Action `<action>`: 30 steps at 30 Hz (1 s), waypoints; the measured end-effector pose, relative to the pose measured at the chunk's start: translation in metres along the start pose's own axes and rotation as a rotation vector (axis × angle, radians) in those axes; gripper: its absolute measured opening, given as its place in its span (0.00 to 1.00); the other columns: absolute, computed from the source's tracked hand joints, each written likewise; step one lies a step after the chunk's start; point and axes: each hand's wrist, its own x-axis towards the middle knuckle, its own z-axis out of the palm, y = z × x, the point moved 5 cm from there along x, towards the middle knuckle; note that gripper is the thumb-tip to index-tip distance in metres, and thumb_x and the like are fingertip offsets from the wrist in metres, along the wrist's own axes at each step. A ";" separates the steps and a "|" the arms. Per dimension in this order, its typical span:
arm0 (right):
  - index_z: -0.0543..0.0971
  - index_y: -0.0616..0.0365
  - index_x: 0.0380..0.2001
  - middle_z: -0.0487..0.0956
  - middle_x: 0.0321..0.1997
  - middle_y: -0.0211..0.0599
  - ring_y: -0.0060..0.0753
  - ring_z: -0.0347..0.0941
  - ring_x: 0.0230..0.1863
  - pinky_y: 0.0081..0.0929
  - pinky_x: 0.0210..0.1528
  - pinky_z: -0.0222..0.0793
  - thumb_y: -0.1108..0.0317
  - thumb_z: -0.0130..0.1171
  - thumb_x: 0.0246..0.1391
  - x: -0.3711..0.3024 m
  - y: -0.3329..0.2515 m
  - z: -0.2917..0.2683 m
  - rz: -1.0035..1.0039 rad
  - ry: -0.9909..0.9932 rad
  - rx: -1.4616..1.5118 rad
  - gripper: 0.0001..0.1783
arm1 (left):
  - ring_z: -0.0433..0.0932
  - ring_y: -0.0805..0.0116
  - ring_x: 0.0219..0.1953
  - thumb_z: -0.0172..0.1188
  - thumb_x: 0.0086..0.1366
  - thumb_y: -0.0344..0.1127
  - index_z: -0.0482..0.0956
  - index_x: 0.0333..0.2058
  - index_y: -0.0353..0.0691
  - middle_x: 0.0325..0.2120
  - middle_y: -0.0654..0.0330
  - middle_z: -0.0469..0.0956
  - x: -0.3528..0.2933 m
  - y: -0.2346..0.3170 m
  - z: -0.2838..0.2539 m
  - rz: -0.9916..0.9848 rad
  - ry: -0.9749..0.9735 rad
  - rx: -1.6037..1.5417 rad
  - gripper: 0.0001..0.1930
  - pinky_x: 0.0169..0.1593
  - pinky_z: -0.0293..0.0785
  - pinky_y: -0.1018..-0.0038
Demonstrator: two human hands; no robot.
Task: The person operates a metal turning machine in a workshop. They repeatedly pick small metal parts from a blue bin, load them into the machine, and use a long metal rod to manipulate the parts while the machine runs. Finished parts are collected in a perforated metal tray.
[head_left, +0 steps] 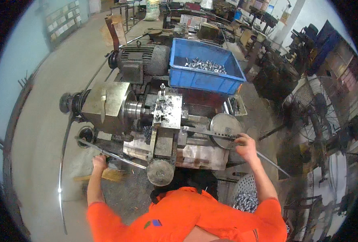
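A small metal lathe stands before me, with a boxy headstock [106,103], a bright spindle [134,109] and a chip-strewn tool post [169,111]. My left hand [100,161] is closed just below a long shiny lever rod [120,156]; a dark bit shows at its fingers, too small to name. On the right, my right hand [246,147] has its fingers curled on the end of a flat metal bar with a row of holes [211,132]. This bar crosses in front of a round metal disc [226,123]. A round knob-like wheel [160,172] sits nearest my body.
Behind the lathe, a blue plastic crate [207,82] holds many small metal parts. A dark motor [142,60] stands beside it. At my lower right is a perforated basket [246,185] of metal parts. A caged fan [314,109] stands farther right. Long rods extend on the left.
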 end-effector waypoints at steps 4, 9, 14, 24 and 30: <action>0.79 0.58 0.37 0.72 0.50 0.53 0.50 0.69 0.50 0.35 0.53 0.64 0.70 0.60 0.27 -0.031 0.066 -0.021 0.154 0.054 -0.130 0.24 | 0.77 0.60 0.38 0.59 0.52 0.42 0.76 0.38 0.50 0.35 0.56 0.78 -0.008 -0.016 -0.009 -0.081 -0.061 -0.114 0.13 0.39 0.72 0.64; 0.71 0.56 0.49 0.72 0.50 0.51 0.50 0.68 0.52 0.37 0.54 0.64 0.67 0.64 0.28 -0.100 0.223 -0.018 0.422 -0.060 -0.532 0.36 | 0.78 0.64 0.24 0.60 0.54 0.47 0.75 0.41 0.39 0.26 0.52 0.78 -0.013 -0.073 0.000 -0.218 0.118 -0.795 0.20 0.29 0.73 0.67; 0.76 0.59 0.34 0.77 0.38 0.50 0.50 0.74 0.41 0.39 0.43 0.70 0.60 0.59 0.36 -0.133 0.254 -0.043 0.690 -0.243 -0.671 0.19 | 0.74 0.67 0.14 0.55 0.59 0.49 0.73 0.41 0.31 0.22 0.51 0.77 -0.029 -0.077 -0.057 -0.384 0.361 -1.521 0.24 0.20 0.71 0.75; 0.78 0.63 0.26 0.78 0.26 0.53 0.50 0.75 0.28 0.40 0.33 0.68 0.56 0.58 0.36 -0.265 0.205 0.048 0.872 -0.284 0.103 0.19 | 0.73 0.67 0.18 0.52 0.56 0.35 0.73 0.34 0.33 0.20 0.59 0.72 -0.015 0.003 -0.093 -0.574 0.636 -1.762 0.11 0.17 0.69 0.72; 0.78 0.61 0.26 0.70 0.15 0.27 0.23 0.63 0.17 0.24 0.20 0.58 0.66 0.54 0.39 -0.267 0.114 0.079 0.984 -0.146 0.583 0.11 | 0.73 0.65 0.17 0.52 0.55 0.34 0.72 0.32 0.31 0.19 0.58 0.71 -0.014 -0.012 -0.084 -0.605 0.591 -1.695 0.11 0.18 0.69 0.71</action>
